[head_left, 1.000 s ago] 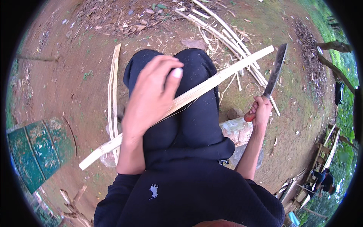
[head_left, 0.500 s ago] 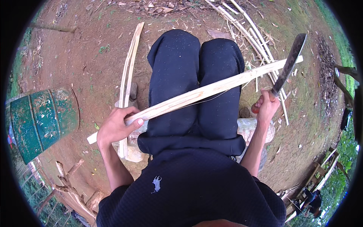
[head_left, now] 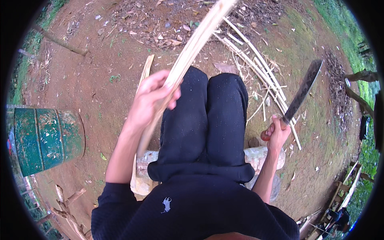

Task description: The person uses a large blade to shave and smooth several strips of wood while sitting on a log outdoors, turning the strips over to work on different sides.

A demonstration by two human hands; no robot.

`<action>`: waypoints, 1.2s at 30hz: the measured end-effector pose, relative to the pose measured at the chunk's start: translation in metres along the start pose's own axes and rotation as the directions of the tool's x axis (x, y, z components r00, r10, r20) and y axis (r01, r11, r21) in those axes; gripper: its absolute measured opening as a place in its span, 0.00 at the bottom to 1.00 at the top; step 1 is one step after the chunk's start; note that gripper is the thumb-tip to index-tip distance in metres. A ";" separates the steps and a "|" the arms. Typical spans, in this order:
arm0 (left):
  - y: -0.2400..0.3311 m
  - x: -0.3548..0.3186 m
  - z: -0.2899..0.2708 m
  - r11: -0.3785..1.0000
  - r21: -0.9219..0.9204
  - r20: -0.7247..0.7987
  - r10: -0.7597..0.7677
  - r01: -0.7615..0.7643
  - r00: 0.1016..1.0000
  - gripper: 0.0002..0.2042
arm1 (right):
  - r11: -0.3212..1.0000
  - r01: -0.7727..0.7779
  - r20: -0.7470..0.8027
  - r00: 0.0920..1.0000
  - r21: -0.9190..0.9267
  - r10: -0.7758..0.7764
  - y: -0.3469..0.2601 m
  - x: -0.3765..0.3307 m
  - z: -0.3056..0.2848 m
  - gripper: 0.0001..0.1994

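My left hand (head_left: 154,96) is closed round a long pale wooden strip (head_left: 196,42), held up at a slant. Its far end reaches past the top of the view, and its lower end runs down beside my forearm, slightly blurred. In my right hand (head_left: 277,133) is a machete (head_left: 303,90) with a dark blade and a brown handle. The blade points up and away to the right, apart from the strip. Both hands are at either side of my knees, in dark trousers (head_left: 204,120).
A pile of pale split strips (head_left: 264,74) lies on the ground at the far right. Another strip (head_left: 146,68) rests on the left against the log (head_left: 147,160) under me. At left lies a rusty green drum (head_left: 50,138); branches (head_left: 68,212) are at lower left.
The strip has swung from lying across my thighs to a steep upward slant as my left hand rose. The machete is slightly lower and away from the strip.
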State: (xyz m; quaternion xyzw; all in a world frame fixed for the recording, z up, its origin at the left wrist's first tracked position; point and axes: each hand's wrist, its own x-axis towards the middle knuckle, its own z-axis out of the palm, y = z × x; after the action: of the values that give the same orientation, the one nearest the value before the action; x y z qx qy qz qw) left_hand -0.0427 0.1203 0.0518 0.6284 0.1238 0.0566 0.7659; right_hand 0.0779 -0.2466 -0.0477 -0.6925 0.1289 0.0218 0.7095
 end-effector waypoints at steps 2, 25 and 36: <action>-0.001 0.033 0.023 0.994 0.018 -0.032 0.107 -0.107 0.994 0.14 | 1.000 0.005 -0.003 1.000 0.022 -0.005 -0.002 -0.001 -0.001 0.18; -0.085 0.060 0.191 0.751 -0.639 -0.388 -0.127 -0.168 0.913 0.18 | 0.882 -0.061 0.251 0.966 0.468 -0.066 -0.015 -0.002 -0.054 0.33; -0.083 0.043 0.197 0.807 -0.524 -0.448 0.008 -0.270 0.894 0.10 | 0.694 -0.251 0.346 0.938 0.675 0.002 -0.013 0.027 -0.018 0.18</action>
State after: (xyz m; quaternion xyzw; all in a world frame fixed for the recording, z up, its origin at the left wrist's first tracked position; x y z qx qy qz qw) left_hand 0.0444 -0.0730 0.0013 0.3480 0.2168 0.2839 0.8668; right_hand 0.1037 -0.2690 -0.0413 -0.3419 0.0591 0.1313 0.9287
